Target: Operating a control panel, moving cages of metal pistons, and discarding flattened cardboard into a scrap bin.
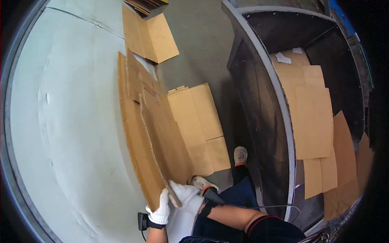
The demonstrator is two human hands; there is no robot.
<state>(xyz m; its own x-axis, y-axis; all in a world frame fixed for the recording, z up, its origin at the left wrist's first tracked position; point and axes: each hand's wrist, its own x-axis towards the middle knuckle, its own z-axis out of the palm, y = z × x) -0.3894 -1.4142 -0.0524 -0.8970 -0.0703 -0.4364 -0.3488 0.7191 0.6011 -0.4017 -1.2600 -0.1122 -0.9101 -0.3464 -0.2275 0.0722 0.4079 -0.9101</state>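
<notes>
A white panel (81,121) takes up the left side, its foot meeting the grey floor (196,48). Across the floor on the right stands a dark open bin (291,30) with a grey metal rim. The largest cardboard piece, a folded brown cardboard (162,117), stands on edge beside the panel, its layers slightly parted. Its near end is at the person's hands, and its far end points toward the top of the view.

Inside the bin, several flattened cardboard sheets (314,121) overlap, from near its far wall down to its near right corner. On the floor, between the folded brown cardboard and the bin's near side, lies a flat cardboard piece (206,117), creased lengthwise. Farther off, by the panel's foot, sits an opened cardboard piece (160,38) with two faces at an angle.

Both hands wear white knitted gloves. The left hand (161,209) grips the near end of the folded brown cardboard. The right hand (188,197) lies against the same end, partly behind a layer's edge; whether its fingers are closed I cannot tell. One pale shoe (240,154) rests on the floor by the bin's side, another (202,183) just beyond the right hand. A small black device (142,221) sits by the left wrist. Smallest are the white scraps (283,58) near the bin's far edge.
</notes>
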